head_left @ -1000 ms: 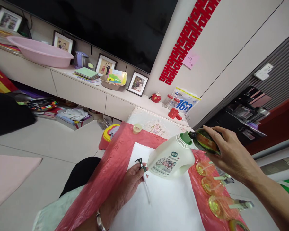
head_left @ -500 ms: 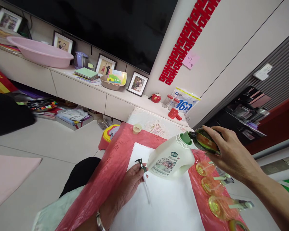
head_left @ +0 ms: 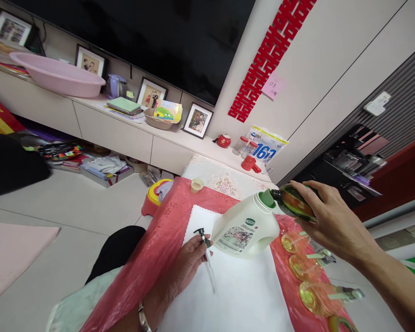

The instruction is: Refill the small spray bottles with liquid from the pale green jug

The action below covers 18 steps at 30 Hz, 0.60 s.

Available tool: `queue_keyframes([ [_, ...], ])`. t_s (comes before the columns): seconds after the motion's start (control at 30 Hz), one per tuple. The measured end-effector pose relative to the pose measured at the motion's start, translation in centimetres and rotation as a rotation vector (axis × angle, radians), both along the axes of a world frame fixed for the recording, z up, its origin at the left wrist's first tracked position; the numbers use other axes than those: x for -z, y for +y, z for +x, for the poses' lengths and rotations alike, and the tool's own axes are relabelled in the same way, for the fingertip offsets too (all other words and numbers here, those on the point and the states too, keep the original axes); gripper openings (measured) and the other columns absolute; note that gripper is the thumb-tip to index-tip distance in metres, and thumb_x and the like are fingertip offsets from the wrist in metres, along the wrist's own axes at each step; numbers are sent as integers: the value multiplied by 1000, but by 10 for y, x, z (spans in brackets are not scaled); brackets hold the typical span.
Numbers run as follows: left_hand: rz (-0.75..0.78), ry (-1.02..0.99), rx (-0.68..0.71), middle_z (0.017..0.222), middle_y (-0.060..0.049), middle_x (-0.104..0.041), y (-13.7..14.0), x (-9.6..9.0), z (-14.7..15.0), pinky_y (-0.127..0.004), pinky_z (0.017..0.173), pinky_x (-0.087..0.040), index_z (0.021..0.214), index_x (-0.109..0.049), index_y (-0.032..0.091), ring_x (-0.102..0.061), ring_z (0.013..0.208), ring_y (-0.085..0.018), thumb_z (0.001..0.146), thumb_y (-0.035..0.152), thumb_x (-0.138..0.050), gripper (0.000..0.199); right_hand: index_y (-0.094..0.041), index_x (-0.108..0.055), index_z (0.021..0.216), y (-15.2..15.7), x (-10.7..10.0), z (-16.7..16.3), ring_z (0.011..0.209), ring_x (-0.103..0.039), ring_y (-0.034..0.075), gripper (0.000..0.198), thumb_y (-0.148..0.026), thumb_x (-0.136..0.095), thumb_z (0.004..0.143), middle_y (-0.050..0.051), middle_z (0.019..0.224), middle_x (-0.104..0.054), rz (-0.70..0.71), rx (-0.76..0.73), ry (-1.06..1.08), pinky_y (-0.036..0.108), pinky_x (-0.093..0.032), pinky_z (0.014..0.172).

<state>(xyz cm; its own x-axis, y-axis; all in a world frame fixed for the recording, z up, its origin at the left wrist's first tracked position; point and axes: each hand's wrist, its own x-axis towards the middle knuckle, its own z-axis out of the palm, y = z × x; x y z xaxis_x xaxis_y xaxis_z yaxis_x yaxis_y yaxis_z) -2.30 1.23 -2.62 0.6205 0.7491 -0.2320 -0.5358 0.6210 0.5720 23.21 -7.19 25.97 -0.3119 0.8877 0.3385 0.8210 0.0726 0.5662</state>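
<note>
My left hand point(head_left: 192, 256) pinches a black pump dispenser point(head_left: 203, 236) by its collar; the pale dip tube slants down over the white mat point(head_left: 249, 295). In my right hand point(head_left: 327, 207) is a dark green bottle point(head_left: 295, 202), tipped nearly level with its black threaded neck at the mouth of a large detergent jug point(head_left: 247, 226). The pale jug stands on the mat, its green spout insert point(head_left: 267, 198) showing. Whether liquid is flowing I cannot tell. Just left of the jug is my left hand.
Several clear bottles of yellow liquid point(head_left: 309, 297) line the right side of the red tablecloth point(head_left: 173, 207). A small cream cap point(head_left: 196, 185) lies at the far left corner. Behind the table, a cabinet ledge holds red-lidded jars point(head_left: 241, 145) and a pink basin point(head_left: 58, 76).
</note>
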Motion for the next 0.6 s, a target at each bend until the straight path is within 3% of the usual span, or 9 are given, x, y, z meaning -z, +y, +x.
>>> queue_keyframes([
  [0.3, 14, 14, 9, 110, -6, -66, 0, 0, 0, -29, 85, -46, 101, -76, 22, -58, 99, -19, 67, 42, -91, 42, -17, -43, 150, 0, -2, 1, 111, -51, 32, 65, -25, -48, 85, 16, 132, -44, 1, -11, -20, 43, -53, 87],
  [0.6, 10, 21, -1, 104, -4, -64, 0, 0, 0, -27, 80, -45, 99, -76, 20, -57, 92, -16, 63, 43, -93, 45, -15, -44, 150, 0, -3, 0, 112, -50, 33, 66, -23, -49, 85, 17, 132, -44, -4, -3, -36, 44, -52, 89],
])
